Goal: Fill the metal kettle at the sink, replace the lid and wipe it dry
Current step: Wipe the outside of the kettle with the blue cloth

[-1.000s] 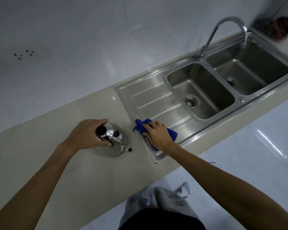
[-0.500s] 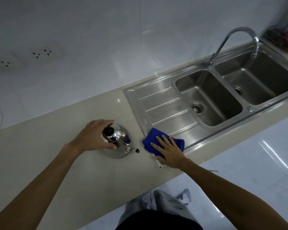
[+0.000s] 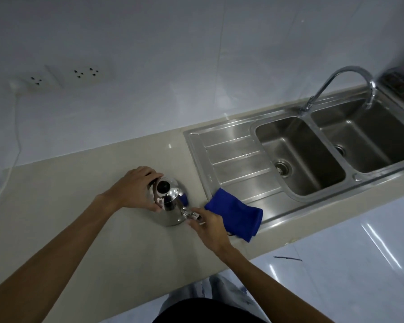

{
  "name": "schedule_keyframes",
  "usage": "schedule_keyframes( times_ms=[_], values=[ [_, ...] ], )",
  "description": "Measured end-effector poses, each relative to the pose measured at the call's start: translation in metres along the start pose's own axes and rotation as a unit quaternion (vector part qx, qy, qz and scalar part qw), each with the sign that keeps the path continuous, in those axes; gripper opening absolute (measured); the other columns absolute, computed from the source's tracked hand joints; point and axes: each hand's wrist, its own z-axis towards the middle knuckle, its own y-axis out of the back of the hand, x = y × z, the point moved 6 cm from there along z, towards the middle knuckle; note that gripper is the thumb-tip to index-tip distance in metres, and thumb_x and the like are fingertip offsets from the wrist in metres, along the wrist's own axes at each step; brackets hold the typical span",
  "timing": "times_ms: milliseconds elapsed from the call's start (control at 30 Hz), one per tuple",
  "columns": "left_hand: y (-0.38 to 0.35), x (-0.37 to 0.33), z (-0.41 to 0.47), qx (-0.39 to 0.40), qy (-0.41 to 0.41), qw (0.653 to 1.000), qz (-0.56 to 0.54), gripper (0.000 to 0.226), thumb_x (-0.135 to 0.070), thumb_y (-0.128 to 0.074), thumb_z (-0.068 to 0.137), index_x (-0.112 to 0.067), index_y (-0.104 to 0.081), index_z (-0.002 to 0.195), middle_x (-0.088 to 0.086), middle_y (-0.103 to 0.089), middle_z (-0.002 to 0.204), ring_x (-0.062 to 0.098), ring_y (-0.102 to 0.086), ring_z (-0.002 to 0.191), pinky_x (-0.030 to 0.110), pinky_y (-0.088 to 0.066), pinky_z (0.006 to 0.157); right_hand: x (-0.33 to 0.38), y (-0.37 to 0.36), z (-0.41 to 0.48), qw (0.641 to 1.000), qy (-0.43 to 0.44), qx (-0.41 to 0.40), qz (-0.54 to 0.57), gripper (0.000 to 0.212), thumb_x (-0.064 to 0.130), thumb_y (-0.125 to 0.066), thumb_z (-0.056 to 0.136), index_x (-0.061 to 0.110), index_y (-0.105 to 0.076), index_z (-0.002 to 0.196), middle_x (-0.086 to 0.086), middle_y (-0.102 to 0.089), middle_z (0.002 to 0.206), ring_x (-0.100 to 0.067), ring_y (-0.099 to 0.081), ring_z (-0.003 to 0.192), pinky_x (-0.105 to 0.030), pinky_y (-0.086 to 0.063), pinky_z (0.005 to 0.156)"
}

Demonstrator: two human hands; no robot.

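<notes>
A shiny metal kettle (image 3: 170, 206) stands on the beige counter (image 3: 79, 229), its lid with a black knob (image 3: 163, 187) in place. My left hand (image 3: 135, 190) grips the kettle's top and handle from the left. My right hand (image 3: 208, 226) pinches the kettle's spout tip (image 3: 191, 215) with thumb and fingers. A blue cloth (image 3: 234, 214) lies just right of that hand, across the counter edge and the sink's draining board (image 3: 233, 159); it touches the back of the hand but I cannot tell whether it is held.
A steel double sink (image 3: 299, 155) with a curved tap (image 3: 350, 82) fills the right side. Wall sockets (image 3: 79, 73) and a white cable (image 3: 16, 127) sit at the left. The counter's front edge runs near my legs (image 3: 219, 297), above a glossy floor.
My right hand left the top of the blue cloth and moved left to the kettle's spout. The left hand stayed on the kettle. The view shifted, so the sink now sits further right.
</notes>
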Motion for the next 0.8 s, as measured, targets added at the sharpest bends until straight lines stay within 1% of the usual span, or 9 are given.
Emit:
schedule_keyframes(
  times_ms=[67,133,200,267,400,500,667,733,800],
  values=[
    [0.001,0.001,0.002,0.000,-0.002,1.000,0.000,0.107,-0.079,-0.073,0.042,-0.030,-0.051,0.135,-0.013,-0.051,0.117,0.012,-0.047,0.113,0.030,-0.039,0.098,0.003,0.000,0.001,1.000,0.002,-0.009,0.004,0.025,0.034,-0.063,0.093,0.016,-0.070,0.109,0.009,-0.067,0.077,-0.002,-0.059,0.062,-0.011,-0.044,0.059],
    [0.003,0.000,0.003,-0.003,-0.004,1.000,-0.004,0.103,-0.078,-0.075,0.042,-0.030,-0.054,0.131,-0.012,-0.051,0.110,0.012,-0.047,0.106,0.028,-0.039,0.093,0.005,-0.001,0.001,1.000,0.006,-0.010,0.005,0.024,0.033,-0.060,0.095,0.012,-0.070,0.098,-0.001,-0.065,0.070,-0.014,-0.056,0.057,-0.016,-0.043,0.053],
    [0.005,-0.003,0.002,-0.008,-0.005,1.000,-0.003,0.096,-0.075,-0.078,0.042,-0.032,-0.058,0.125,-0.010,-0.049,0.104,0.012,-0.045,0.100,0.024,-0.037,0.086,0.006,-0.001,0.002,1.000,0.003,-0.003,-0.002,0.023,0.030,-0.059,0.097,0.009,-0.068,0.093,-0.002,-0.063,0.068,-0.011,-0.053,0.054,-0.015,-0.041,0.051],
    [0.004,-0.006,0.000,-0.006,0.008,1.000,-0.018,0.085,-0.071,-0.080,0.044,-0.034,-0.060,0.117,-0.011,-0.046,0.101,0.011,-0.042,0.098,0.024,-0.038,0.083,0.003,0.001,0.005,1.000,-0.021,0.003,-0.002,0.018,0.025,-0.059,0.097,0.009,-0.069,0.095,0.007,-0.059,0.067,-0.003,-0.055,0.056,-0.012,-0.043,0.053],
    [0.001,-0.008,-0.014,-0.031,0.059,0.996,-0.052,0.069,-0.070,-0.079,0.043,-0.039,-0.058,0.101,-0.014,-0.041,0.096,0.009,-0.040,0.098,0.029,-0.047,0.082,-0.005,0.009,0.014,0.999,-0.053,-0.005,-0.007,0.017,0.023,-0.059,0.097,0.009,-0.069,0.094,0.012,-0.057,0.064,0.002,-0.057,0.057,-0.012,-0.045,0.055],
    [-0.001,-0.004,-0.031,-0.057,0.100,0.991,-0.071,0.074,-0.074,-0.078,0.042,-0.038,-0.059,0.104,-0.013,-0.041,0.094,0.011,-0.040,0.098,0.030,-0.048,0.080,0.002,0.010,0.022,0.999,-0.034,0.011,-0.030,0.022,0.028,-0.056,0.099,0.010,-0.069,0.094,0.001,-0.067,0.071,-0.006,-0.061,0.059,-0.014,-0.047,0.056],
    [0.009,0.013,-0.071,-0.104,0.163,0.975,-0.111,0.075,-0.078,-0.077,0.041,-0.039,-0.062,0.103,-0.009,-0.042,0.094,0.012,-0.040,0.100,0.032,-0.049,0.077,0.041,0.002,0.035,0.996,0.037,0.008,-0.076,0.023,0.025,-0.058,0.098,0.007,-0.072,0.100,-0.002,-0.074,0.094,-0.008,-0.067,0.079,0.000,-0.044,0.068],
    [0.012,0.024,-0.088,-0.124,0.185,0.968,-0.118,0.075,-0.079,-0.077,0.041,-0.039,-0.062,0.103,-0.010,-0.042,0.094,0.012,-0.040,0.100,0.031,-0.047,0.076,0.054,-0.011,0.042,0.998,0.050,0.012,-0.045,0.021,0.022,-0.060,0.097,0.004,-0.070,0.098,-0.006,-0.075,0.096,-0.012,-0.069,0.084,-0.013,-0.054,0.079],
    [0.014,0.037,-0.106,-0.149,0.211,0.958,-0.124,0.082,-0.079,-0.076,0.042,-0.042,-0.061,0.113,-0.011,-0.040,0.095,0.011,-0.038,0.100,0.030,-0.045,0.076,0.067,-0.026,0.049,0.998,0.054,0.015,-0.029,0.018,0.017,-0.060,0.097,0.001,-0.069,0.100,-0.009,-0.075,0.096,-0.018,-0.070,0.085,-0.026,-0.056,0.080]
  ],
)
